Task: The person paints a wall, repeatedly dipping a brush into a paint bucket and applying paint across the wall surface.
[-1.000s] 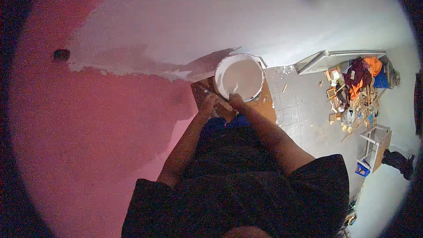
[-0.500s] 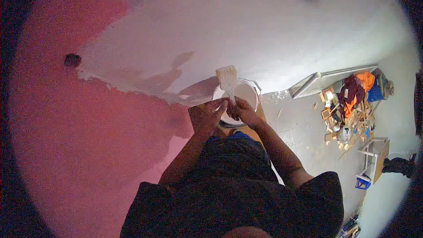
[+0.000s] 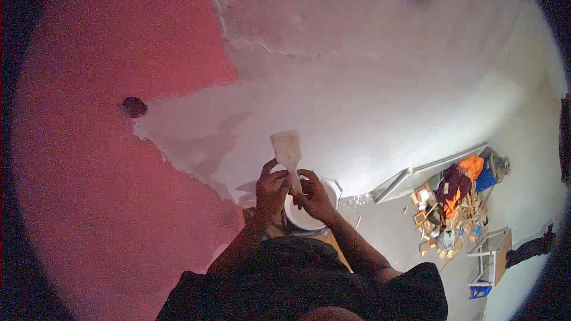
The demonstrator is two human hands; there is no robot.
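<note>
A wide flat paintbrush [image 3: 286, 147], its head pale with paint, points up and away from me in front of the wall. My right hand [image 3: 315, 197] has its fingers closed round the lower handle. Against the brush's left side, my left hand [image 3: 272, 193] pinches it where the head narrows, with the fingers curled. Below both hands stands a round white bucket [image 3: 304, 220], partly covered by them and my forearms. The wall ahead is part pink [image 3: 184, 47], part whitish [image 3: 357, 101], with a ragged border between the two.
A dark round hole or spot [image 3: 134, 107] marks the wall at left. On the right, a pale panel [image 3: 392, 185] leans by a heap of wood scraps [image 3: 443, 226] and cloths [image 3: 455, 187]. Nearby are a blue container [image 3: 486, 173], a small table [image 3: 502, 255] and a blue stool [image 3: 479, 292].
My view has tilted up, showing more wall. The brush has risen relative to the bucket and leans more left. My left hand has shifted up along it.
</note>
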